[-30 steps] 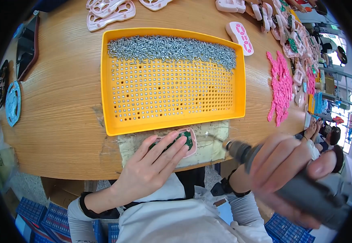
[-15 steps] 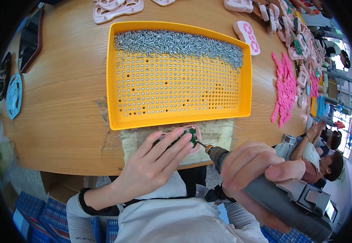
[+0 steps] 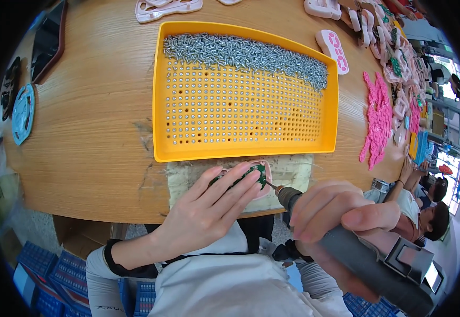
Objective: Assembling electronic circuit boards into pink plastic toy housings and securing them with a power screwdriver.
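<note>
My left hand (image 3: 206, 208) lies over a small pink plastic shell (image 3: 268, 174), its fingers stretched out and slightly apart, the thumb hidden. Inside the shell a green circuit board (image 3: 262, 170) shows beyond and between the fingertips. My right hand (image 3: 336, 214) is wrapped round a dark grey electric screwdriver (image 3: 367, 259). The driver's thin bit (image 3: 271, 185) points left and meets the right end of the board; whether a screw is under the tip is too small to tell. Shell and board rest on a worn pale mat (image 3: 293, 177) at the table's front edge.
Just beyond the mat stands a yellow tray (image 3: 246, 157) with a perforated plate and a heap of silver screws (image 3: 240, 53). Pink rubber keypads (image 3: 376, 121) and pink shells (image 3: 367, 26) lie to the right. A blue plastic part (image 3: 24, 114) is at left. Co-workers (image 3: 425, 216) sit far right.
The whole view has shifted slightly, so the tray and table appear farther right and a little higher. Both hands keep their places on the shell and the screwdriver, with the bit still at the board.
</note>
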`<state>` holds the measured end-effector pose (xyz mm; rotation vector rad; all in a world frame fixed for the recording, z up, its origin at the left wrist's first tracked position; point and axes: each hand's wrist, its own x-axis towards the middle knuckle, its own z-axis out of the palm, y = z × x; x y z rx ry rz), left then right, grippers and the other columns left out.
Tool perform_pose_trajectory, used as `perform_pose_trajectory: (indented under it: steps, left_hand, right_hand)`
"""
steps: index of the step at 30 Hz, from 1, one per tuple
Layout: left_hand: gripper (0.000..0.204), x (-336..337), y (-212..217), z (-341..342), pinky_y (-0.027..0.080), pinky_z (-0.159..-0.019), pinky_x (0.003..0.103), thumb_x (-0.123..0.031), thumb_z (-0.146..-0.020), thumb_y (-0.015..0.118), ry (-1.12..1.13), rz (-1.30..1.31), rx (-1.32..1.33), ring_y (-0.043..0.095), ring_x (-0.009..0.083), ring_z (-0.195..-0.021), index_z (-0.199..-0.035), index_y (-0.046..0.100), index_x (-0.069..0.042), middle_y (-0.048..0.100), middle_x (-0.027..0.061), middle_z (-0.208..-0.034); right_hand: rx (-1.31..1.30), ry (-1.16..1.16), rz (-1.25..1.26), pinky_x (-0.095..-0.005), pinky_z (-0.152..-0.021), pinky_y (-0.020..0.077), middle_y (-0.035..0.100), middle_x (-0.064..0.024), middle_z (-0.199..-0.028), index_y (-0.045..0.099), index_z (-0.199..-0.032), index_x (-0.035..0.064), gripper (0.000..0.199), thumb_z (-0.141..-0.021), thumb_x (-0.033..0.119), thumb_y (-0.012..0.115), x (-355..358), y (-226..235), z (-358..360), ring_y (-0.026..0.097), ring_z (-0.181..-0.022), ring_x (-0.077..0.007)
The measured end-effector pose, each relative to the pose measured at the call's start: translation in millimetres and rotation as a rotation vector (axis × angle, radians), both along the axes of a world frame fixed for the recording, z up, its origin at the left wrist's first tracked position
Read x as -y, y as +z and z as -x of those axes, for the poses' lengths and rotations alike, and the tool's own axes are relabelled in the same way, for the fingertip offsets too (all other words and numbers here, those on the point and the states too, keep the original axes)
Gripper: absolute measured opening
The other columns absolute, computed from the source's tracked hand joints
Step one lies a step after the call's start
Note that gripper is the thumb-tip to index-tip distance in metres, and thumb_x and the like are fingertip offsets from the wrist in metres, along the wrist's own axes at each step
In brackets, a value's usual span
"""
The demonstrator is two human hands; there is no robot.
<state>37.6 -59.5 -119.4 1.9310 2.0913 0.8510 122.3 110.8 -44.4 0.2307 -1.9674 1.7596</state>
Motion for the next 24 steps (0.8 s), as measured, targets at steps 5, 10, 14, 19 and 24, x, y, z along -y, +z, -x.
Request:
perform_pose_trajectory:
  steps: [5,10,14,19,24]
  left_hand:
    - [0.041,0.6,-3.0,-0.5,0.039,-0.096,0.041,-0.009,-0.077,0.055,0.006,-0.008,0.014,0.049,0.0258,-0.120,-0.118,0.059,-0.006,0.053,0.0082,-0.127]
    - [0.044,1.8,-0.6,2.3,0.039,-0.097,0.040,-0.008,-0.077,0.055,-0.025,0.012,-0.013,0.046,0.0241,-0.123,-0.120,0.056,0.000,0.051,0.0105,-0.129]
    - [0.041,0.9,-1.1,-1.3,0.038,-0.096,0.042,-0.008,-0.077,0.055,0.014,0.017,0.034,0.049,0.0252,-0.120,-0.118,0.059,-0.007,0.053,0.0072,-0.128]
    - [0.040,1.2,-1.1,-1.1,0.038,-0.096,0.042,-0.009,-0.078,0.056,0.013,0.018,0.039,0.048,0.0251,-0.120,-0.117,0.059,-0.007,0.053,0.0068,-0.128]
    - [0.040,1.8,-0.6,0.0,0.038,-0.096,0.042,-0.009,-0.078,0.056,0.014,0.027,0.033,0.048,0.0249,-0.120,-0.117,0.059,-0.007,0.053,0.0067,-0.128]
  right_hand:
    - [0.000,0.080,-0.023,-0.0313,-0.045,0.0469,0.057,-0.0084,-0.066,0.037,-0.111,0.0045,0.074,-0.075,0.065,0.059,-5.8,-0.7,2.7,0.057,-0.049,-0.0216]
    - [0.007,0.104,0.105,-0.0390,-0.049,0.0500,0.058,-0.0162,-0.065,0.038,-0.099,0.0024,0.024,-0.084,0.009,0.056,-14.4,24.0,0.8,0.057,-0.049,-0.0294]
    - [0.129,-0.075,0.096,-0.0402,-0.053,0.0496,0.059,-0.0183,-0.069,0.037,-0.097,0.0084,0.023,-0.086,0.016,0.056,-12.3,40.0,-0.8,0.059,-0.057,-0.0311]
    - [0.122,-0.154,0.121,-0.0367,-0.051,0.0474,0.056,-0.0143,-0.067,0.037,-0.102,0.0076,0.036,-0.083,0.032,0.056,-5.5,34.7,8.7,0.056,-0.054,-0.0263]
    - [0.115,-0.256,0.154,-0.0323,-0.049,0.0445,0.054,-0.0093,-0.064,0.038,-0.108,0.0067,0.058,-0.078,0.053,0.056,-2.0,29.5,18.7,0.052,-0.050,-0.0204]
